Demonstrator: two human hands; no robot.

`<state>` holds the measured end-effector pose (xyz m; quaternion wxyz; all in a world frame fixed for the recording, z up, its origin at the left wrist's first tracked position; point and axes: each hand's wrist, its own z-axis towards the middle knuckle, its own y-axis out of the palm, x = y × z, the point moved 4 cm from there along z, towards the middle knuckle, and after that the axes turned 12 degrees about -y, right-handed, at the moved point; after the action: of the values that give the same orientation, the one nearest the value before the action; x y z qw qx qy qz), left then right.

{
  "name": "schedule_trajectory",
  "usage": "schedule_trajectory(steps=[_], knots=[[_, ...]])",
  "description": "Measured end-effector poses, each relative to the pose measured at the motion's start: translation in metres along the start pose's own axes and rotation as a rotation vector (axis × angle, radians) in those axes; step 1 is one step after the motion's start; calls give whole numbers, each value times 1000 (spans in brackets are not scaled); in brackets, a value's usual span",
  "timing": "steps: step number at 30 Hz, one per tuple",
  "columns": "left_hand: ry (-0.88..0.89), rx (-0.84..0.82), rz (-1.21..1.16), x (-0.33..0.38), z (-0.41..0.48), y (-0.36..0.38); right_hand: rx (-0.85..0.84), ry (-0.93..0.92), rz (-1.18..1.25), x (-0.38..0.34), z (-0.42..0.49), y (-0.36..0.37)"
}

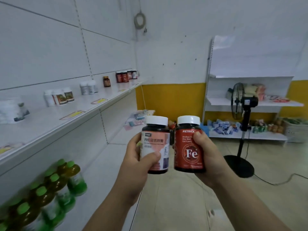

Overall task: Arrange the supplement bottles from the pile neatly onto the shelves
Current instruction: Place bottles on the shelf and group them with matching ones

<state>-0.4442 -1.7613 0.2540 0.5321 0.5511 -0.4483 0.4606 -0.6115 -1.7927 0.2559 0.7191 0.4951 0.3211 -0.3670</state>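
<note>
A: Items in hand?
B: Left hand (141, 157) clasps the pink-label bottle (155, 144), and the right hand (205, 152) clasps the red Fe bottle (189, 147). Both are upright, labels facing the camera, probably for sorting.
A: Contents?
B: Capped, dark-walled; unseen. Similar red bottles (122, 77) stand far along the upper shelf (66, 117), the likely destination.
</note>
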Motion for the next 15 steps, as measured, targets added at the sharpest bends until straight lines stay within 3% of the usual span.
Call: schedule_trajectory(steps=[6, 15], knots=[[50, 69, -72, 21, 101, 37, -35, 6, 54, -17, 112, -41], [93, 120, -66, 28, 262, 30, -114, -18, 76, 23, 282, -68]])
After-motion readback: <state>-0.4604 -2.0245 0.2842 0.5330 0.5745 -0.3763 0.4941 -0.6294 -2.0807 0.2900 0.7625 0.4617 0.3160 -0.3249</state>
